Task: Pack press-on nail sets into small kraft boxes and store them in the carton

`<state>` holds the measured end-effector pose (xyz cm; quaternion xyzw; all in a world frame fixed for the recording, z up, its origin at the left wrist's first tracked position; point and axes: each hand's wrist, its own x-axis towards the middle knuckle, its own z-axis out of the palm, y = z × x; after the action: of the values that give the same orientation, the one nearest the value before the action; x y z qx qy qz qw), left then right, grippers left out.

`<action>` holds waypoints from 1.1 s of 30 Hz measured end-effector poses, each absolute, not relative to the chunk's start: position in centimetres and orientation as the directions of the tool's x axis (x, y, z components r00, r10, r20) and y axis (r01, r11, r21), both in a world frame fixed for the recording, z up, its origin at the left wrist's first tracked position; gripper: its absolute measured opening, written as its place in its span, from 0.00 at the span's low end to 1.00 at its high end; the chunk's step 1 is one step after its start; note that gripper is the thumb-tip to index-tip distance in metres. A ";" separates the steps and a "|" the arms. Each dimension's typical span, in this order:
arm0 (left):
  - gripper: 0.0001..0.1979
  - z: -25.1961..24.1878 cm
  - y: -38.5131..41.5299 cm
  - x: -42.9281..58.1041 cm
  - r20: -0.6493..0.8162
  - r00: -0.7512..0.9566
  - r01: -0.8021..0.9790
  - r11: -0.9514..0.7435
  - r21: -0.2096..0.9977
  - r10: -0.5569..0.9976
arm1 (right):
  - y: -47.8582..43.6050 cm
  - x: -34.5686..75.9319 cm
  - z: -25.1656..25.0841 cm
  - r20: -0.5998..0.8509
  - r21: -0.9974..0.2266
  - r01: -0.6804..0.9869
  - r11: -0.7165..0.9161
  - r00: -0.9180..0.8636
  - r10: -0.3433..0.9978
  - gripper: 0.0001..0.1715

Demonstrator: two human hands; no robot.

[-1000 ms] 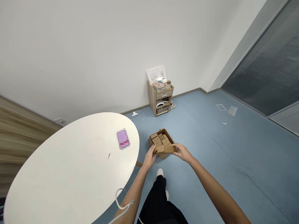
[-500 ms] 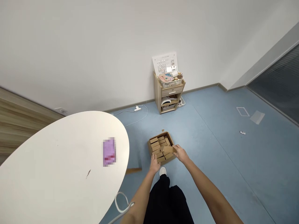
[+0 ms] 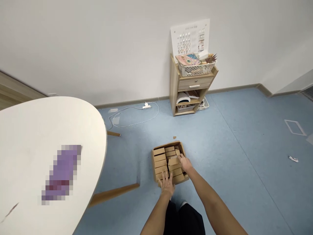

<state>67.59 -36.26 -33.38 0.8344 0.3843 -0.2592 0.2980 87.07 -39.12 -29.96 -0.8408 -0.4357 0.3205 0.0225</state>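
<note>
An open cardboard carton (image 3: 154, 167) stands on the floor in front of my feet. Several small brown cardboard boxes (image 3: 159, 157) are packed inside it in rows. My right hand (image 3: 185, 163) is at the carton's right side, its fingers closed on the near end of one small cardboard box (image 3: 173, 161) that lies over the others. My left hand (image 3: 167, 185) rests with fingers spread on the boxes at the carton's near edge. Its fingertips touch the box tops and it grips nothing.
At left is a white round table (image 3: 73, 120) with a blurred purple item (image 3: 64, 169) on it. A wooden table leg (image 3: 114, 194) reaches toward the carton. Against the wall stands a small cabinet (image 3: 174, 88) with a white basket (image 3: 197, 70) on top. A white cable (image 3: 137, 124) lies on the floor.
My view has come closer to the carton. My right hand has brought the small box down into the carton among the others. My left hand has moved from the left rim onto the near boxes.
</note>
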 end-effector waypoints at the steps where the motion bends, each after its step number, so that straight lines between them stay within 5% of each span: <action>1: 0.41 -34.5 -36.1 67.7 -0.648 0.569 0.797 -0.534 0.282 0.507 | -38.9 87.1 -31.5 -0.528 -0.325 0.721 -0.612 0.399 0.750 0.28; 8: 0.45 -38.0 -34.8 67.7 -0.693 0.499 0.790 -0.602 0.117 0.520 | -37.9 85.9 -38.8 -0.594 -0.398 0.722 -0.565 0.266 0.759 0.36; 18: 0.41 -37.1 -34.3 67.5 -0.682 0.552 0.786 -0.571 0.234 0.480 | -37.1 85.0 -38.9 -0.679 -0.290 0.715 -0.636 0.314 0.663 0.44; 26: 0.29 -27.6 -34.9 65.5 -0.627 0.608 0.785 -0.485 0.385 0.487 | -40.0 84.0 -31.1 -0.618 -0.244 0.806 -0.539 0.299 0.727 0.39; 33: 0.27 -12.5 -34.6 59.7 -0.244 0.632 0.709 -0.422 0.564 0.735 | -39.4 78.7 -16.6 -0.430 -0.423 0.834 -0.355 0.160 0.888 0.32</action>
<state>59.75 -34.58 -12.52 0.8431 0.4285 0.0201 0.3243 78.68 -39.44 -16.57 -0.7605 -0.5661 0.3152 0.0435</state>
